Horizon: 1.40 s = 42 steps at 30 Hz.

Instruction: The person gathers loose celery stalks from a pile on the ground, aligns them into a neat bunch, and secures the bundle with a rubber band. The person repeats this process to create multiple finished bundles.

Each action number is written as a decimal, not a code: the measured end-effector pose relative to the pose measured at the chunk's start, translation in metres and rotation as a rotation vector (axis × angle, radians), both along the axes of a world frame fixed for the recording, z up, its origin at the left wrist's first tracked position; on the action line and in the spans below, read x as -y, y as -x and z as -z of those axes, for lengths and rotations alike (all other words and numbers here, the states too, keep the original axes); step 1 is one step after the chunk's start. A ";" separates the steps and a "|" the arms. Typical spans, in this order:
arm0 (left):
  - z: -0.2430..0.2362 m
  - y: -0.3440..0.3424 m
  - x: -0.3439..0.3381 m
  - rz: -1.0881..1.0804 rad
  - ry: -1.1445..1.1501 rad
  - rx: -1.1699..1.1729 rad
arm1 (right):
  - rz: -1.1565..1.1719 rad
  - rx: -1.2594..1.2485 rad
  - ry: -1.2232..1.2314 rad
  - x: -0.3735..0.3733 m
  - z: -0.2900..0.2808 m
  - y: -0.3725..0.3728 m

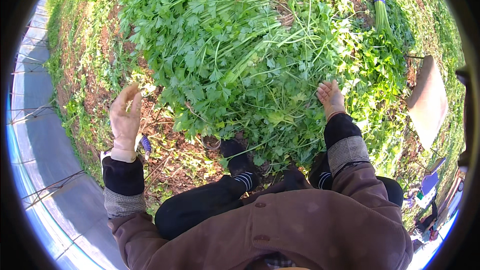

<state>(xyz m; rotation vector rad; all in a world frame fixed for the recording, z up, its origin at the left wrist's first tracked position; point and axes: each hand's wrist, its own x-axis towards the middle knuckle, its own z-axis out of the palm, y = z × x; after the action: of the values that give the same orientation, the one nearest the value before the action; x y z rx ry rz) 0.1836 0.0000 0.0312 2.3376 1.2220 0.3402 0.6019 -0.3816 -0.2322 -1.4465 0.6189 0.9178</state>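
Observation:
A large heap of leafy celery (225, 55) lies before me, its thin green stalks mostly pointing away and its leaves toward my feet. Left of the heap, my left hand (125, 115) is raised over bare soil in what looks like a pale glove, thumb apart from the fingers and nothing held. At the heap's right edge is my right hand (331, 97), palm partly up, fingers loosely bent and holding nothing I can see; whether it touches the leaves I cannot tell. A tied celery bundle (381, 12) with a blue band lies at the far right.
Beside my left wrist is a small blue-and-white object (145, 145). My shoes and dark trousers (200, 200) are close to the heap's near edge. Grey-blue sheeting (42, 120) runs along the left. A brown panel (429, 102) stands at right, with several items (430, 185) below it.

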 end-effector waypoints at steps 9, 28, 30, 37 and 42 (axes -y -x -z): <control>0.153 -0.260 0.081 0.390 -0.072 -0.147 | -0.170 0.400 -0.184 -0.058 -0.042 0.006; 0.166 -0.260 0.091 0.224 0.332 0.101 | -0.554 1.073 0.038 -0.068 -0.077 -0.010; 0.163 -0.277 0.100 0.202 0.213 -0.125 | -0.323 0.441 -0.494 -0.114 -0.090 0.017; 0.128 -0.273 0.080 0.139 0.603 0.066 | -0.053 0.132 -0.350 -0.116 -0.120 0.036; 0.107 -0.252 0.083 0.260 0.579 0.205 | -0.378 0.280 -0.762 -0.142 -0.123 0.063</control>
<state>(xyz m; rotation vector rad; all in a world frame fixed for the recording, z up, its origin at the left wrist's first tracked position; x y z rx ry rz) 0.4356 -0.0826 -0.0756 1.8707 0.7744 0.1098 0.5389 -0.2400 -0.1093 -0.9676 -0.2239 1.0607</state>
